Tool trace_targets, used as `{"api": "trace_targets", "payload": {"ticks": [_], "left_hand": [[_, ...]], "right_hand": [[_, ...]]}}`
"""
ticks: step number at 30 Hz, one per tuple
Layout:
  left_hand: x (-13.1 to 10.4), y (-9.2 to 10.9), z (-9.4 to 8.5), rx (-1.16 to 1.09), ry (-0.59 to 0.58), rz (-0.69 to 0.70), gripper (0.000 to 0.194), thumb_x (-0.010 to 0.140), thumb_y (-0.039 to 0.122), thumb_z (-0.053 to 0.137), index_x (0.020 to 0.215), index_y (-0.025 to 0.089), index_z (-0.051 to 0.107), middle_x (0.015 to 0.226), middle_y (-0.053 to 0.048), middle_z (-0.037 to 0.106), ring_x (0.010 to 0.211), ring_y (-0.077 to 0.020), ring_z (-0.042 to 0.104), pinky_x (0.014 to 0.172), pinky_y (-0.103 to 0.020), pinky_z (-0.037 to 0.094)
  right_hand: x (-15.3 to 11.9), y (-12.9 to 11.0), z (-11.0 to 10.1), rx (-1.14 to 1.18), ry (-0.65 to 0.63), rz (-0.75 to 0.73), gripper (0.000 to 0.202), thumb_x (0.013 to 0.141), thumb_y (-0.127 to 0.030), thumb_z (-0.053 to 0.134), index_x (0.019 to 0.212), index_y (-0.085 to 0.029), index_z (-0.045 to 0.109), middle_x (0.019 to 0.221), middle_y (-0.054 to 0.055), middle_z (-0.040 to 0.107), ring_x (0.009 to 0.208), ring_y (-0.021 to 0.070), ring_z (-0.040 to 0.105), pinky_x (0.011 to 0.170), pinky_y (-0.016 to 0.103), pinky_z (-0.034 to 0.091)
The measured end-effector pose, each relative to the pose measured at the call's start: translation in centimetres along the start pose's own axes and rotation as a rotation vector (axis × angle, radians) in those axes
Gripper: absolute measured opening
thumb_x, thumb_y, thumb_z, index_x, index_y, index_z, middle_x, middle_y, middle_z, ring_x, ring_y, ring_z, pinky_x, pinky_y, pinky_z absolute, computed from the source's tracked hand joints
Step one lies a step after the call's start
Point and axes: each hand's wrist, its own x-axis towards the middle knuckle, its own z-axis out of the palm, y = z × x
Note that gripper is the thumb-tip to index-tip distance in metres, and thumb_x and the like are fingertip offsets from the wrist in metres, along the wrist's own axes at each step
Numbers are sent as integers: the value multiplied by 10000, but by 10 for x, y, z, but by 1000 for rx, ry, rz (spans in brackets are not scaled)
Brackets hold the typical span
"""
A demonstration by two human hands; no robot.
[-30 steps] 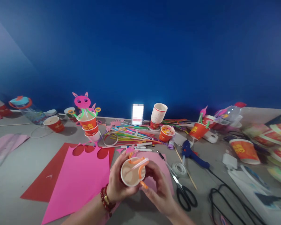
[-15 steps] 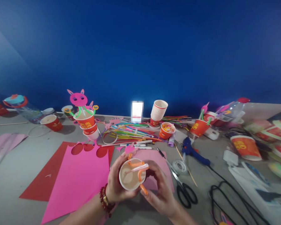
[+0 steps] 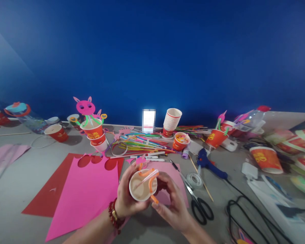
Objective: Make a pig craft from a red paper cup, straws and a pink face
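Note:
My left hand (image 3: 125, 191) wraps round a paper cup (image 3: 136, 192), its open mouth tilted toward me. Fuzzy orange pipe cleaners (image 3: 150, 184) bend over the cup's rim, and a pale pink-white stick (image 3: 147, 178) rises from inside. My right hand (image 3: 174, 203) is curled at the cup's right side, its thumb at the end of an orange pipe cleaner and its other fingers partly hidden behind the cup. A pink paper cutout (image 3: 141, 160) shows just beyond the cup. Under the hands lies a light pink sheet (image 3: 179, 183).
Bright pink paper (image 3: 88, 193) lies over red paper (image 3: 45, 193) at left. Scissors (image 3: 202, 208), clear tape (image 3: 194, 180) and a blue glue gun (image 3: 210, 164) with a trailing cord are at right. Behind are pipe cleaners (image 3: 142, 140), a cup stack (image 3: 173, 118) and a pink-faced cup figure (image 3: 85, 107).
Both hands and the cup have moved slightly up and away from me, and the cup has tilted a little. My hold looks the same.

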Motion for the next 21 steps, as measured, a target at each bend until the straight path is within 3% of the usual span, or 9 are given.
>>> {"api": "trace_targets", "payload": {"ticks": [5,9,13,17,21], "left_hand": [[2,-1,1,14,5,4,856,726,471,783,1457,235,405,1355,-189,583,1209,-384,629,966,-500,563],[6,2,2,-78,-23,-90,815,729,403,789,1435,258,411,1384,-175,559,1251,-377,594,1003,-509,525],[14,8,2,-385,-74,-410,844,734,426,792,1448,252,377,1338,-158,601,1160,-330,637,961,-465,528],[20,12,4,-870,-220,-771,734,800,609,629,1385,190,481,1123,-153,686,770,-222,667,644,-337,539],[19,10,8,-1173,-339,-905,806,730,748,557,1276,156,598,972,-137,683,631,-161,569,557,-291,460]], "right_hand": [[1,0,-2,26,15,28,478,915,-507,642,1318,-274,533,1131,105,624,871,220,645,695,318,578],[0,1,-5,85,34,89,479,927,-525,619,1319,-259,546,1145,110,633,892,226,657,715,327,585],[0,3,-5,117,105,157,378,967,-468,579,1267,-239,582,1135,110,650,879,216,670,707,317,581],[4,5,-5,144,264,219,208,990,-381,565,1074,-213,654,988,83,681,731,171,645,616,281,557],[8,7,-6,191,359,250,222,964,-403,609,921,-192,665,830,44,657,626,144,583,542,256,501]]}}
